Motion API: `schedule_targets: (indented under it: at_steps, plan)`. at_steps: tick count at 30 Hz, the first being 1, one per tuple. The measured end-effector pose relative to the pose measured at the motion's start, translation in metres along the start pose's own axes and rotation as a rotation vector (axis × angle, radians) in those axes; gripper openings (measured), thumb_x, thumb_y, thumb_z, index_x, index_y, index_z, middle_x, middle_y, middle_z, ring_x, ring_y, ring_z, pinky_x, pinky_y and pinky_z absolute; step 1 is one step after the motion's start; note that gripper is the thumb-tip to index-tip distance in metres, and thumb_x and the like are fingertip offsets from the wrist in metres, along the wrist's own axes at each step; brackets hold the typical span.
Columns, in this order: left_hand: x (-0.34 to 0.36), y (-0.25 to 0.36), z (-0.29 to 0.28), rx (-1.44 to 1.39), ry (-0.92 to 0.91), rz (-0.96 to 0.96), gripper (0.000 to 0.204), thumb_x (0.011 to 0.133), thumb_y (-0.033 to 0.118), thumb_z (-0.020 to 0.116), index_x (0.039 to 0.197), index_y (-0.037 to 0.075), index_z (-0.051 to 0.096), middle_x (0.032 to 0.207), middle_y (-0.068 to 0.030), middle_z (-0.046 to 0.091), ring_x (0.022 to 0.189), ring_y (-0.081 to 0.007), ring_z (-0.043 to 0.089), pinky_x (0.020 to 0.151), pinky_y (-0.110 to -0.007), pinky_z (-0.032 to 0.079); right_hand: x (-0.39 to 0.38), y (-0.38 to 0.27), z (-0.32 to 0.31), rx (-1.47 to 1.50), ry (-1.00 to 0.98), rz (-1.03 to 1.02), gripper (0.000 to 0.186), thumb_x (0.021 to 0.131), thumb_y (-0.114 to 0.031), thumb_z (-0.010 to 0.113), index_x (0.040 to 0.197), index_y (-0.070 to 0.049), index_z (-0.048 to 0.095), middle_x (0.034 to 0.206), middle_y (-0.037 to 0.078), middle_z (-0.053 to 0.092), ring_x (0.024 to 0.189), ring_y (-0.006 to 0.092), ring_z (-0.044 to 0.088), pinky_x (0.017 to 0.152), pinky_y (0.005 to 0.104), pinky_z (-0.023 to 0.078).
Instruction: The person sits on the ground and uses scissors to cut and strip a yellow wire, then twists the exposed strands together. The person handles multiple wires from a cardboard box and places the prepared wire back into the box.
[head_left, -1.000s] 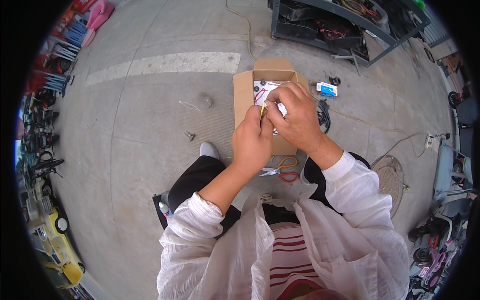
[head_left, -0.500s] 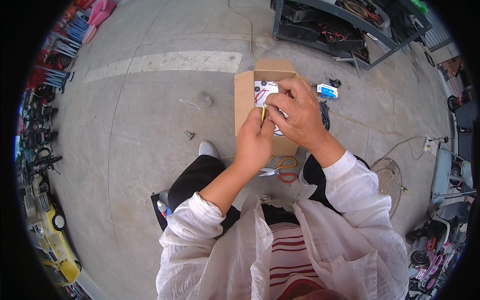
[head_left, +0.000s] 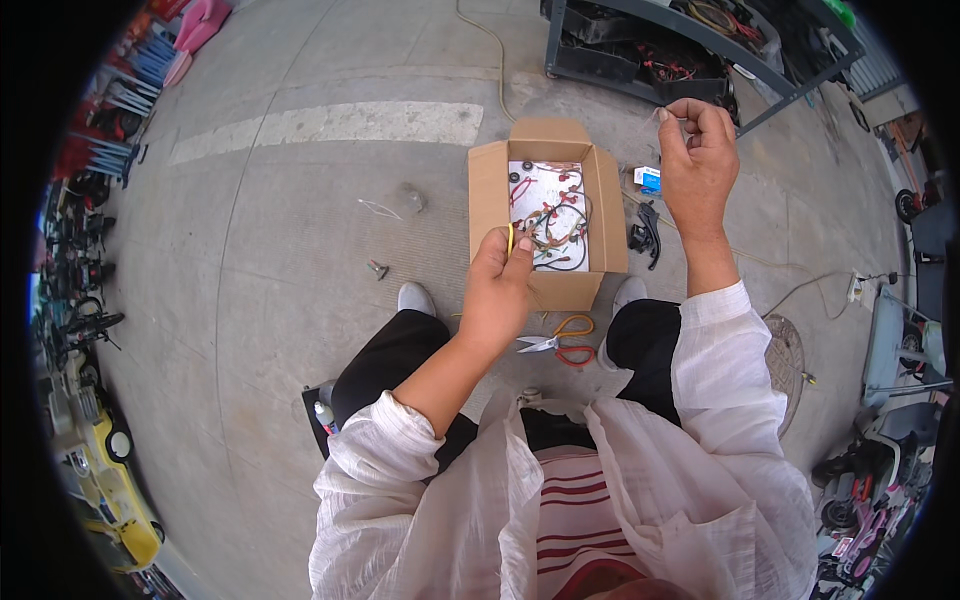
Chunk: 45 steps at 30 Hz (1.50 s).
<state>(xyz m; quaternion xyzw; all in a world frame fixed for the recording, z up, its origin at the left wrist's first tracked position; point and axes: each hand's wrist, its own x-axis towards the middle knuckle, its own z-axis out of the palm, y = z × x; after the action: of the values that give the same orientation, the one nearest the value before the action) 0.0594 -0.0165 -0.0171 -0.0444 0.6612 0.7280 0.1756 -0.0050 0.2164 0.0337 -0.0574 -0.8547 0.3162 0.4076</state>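
Over the near left part of an open cardboard box [head_left: 488,185], my left hand [head_left: 497,290] is closed, with a thin yellow wire [head_left: 511,238] standing up between thumb and fingers. My right hand [head_left: 702,165] is raised beyond the box's right side, thumb and fingertips pinched together. A faint, pale, thin strand [head_left: 648,124] trails left from that pinch; its kind is too blurred to tell. Inside the box, on a white bottom, lie several coloured wires [head_left: 565,215] with small connectors, and small black round parts [head_left: 526,167] sit in its far left corner.
Scissors [head_left: 560,345] with orange and red handles lie between my feet. Right of the box are a black lever-like part [head_left: 645,235] and a small blue-and-white box [head_left: 648,180]. A grey metal rack [head_left: 640,92] stands at the far right. A small metal part [head_left: 377,268] lies left.
My right hand has left my left hand and swung up to the right, past the box. The left hand has shifted slightly left and down, keeping the yellow wire. More of the box's inside shows.
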Motion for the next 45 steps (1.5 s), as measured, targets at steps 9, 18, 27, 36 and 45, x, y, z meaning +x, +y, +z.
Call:
schedule_targets:
  at_steps: [9, 18, 27, 36, 45]
  plan:
    - [0.014, 0.026, -0.003, -0.306, -0.036, -0.085, 0.012, 0.106, 0.022, 0.052, 0.101, 0.012, 0.055, 0.096, -0.0035, 0.065, 0.046, -0.0023, 0.032, 0.042, -0.021, 0.025, -0.049, -0.044, 0.014, 0.331, -0.679, -0.236, 0.011, 0.082, -0.009, 0.070, 0.090, -0.007, 0.064, 0.088, 0.007, 0.060, 0.087, 0.0260, 0.059, 0.078, 0.0371, 0.047]
    - [0.013, 0.028, -0.003, -0.374, -0.069, -0.103, 0.012, 0.106, 0.021, 0.052, 0.099, 0.012, 0.054, 0.092, -0.0039, 0.063, 0.045, -0.0030, 0.032, 0.039, -0.021, 0.023, -0.058, -0.051, 0.019, 0.273, -0.542, -0.313, 0.009, 0.082, -0.012, 0.070, 0.088, -0.009, 0.065, 0.087, 0.007, 0.059, 0.085, 0.0294, 0.058, 0.080, 0.0408, 0.047]
    - [0.017, 0.030, -0.009, -0.247, -0.074, -0.073, 0.012, 0.105, 0.020, 0.054, 0.098, 0.011, 0.055, 0.080, 0.0012, 0.057, 0.051, -0.0022, 0.035, 0.044, -0.021, 0.027, -0.063, -0.048, 0.024, 0.394, -0.624, -0.119, 0.012, 0.082, -0.011, 0.072, 0.092, -0.008, 0.066, 0.086, 0.006, 0.059, 0.081, 0.0245, 0.057, 0.075, 0.0367, 0.046]
    - [0.010, 0.027, -0.008, 0.653, 0.097, 0.403, 0.008, 0.098, 0.016, 0.060, 0.098, 0.008, 0.057, 0.079, -0.0135, 0.062, 0.070, -0.0330, 0.057, 0.061, -0.043, 0.045, -0.051, -0.058, 0.013, 0.522, -0.585, -0.054, 0.025, 0.084, -0.006, 0.073, 0.109, -0.004, 0.069, 0.099, 0.005, 0.066, 0.089, 0.0164, 0.060, 0.080, 0.0275, 0.050]
    - [0.007, 0.031, -0.002, 0.833, 0.099, 0.417, 0.012, 0.097, 0.019, 0.059, 0.099, 0.008, 0.055, 0.080, -0.0190, 0.067, 0.074, -0.0433, 0.065, 0.062, -0.052, 0.047, -0.054, -0.054, 0.010, 0.551, -0.660, 0.089, 0.006, 0.085, -0.006, 0.069, 0.089, -0.003, 0.065, 0.084, 0.009, 0.065, 0.081, 0.0270, 0.064, 0.074, 0.0370, 0.050]
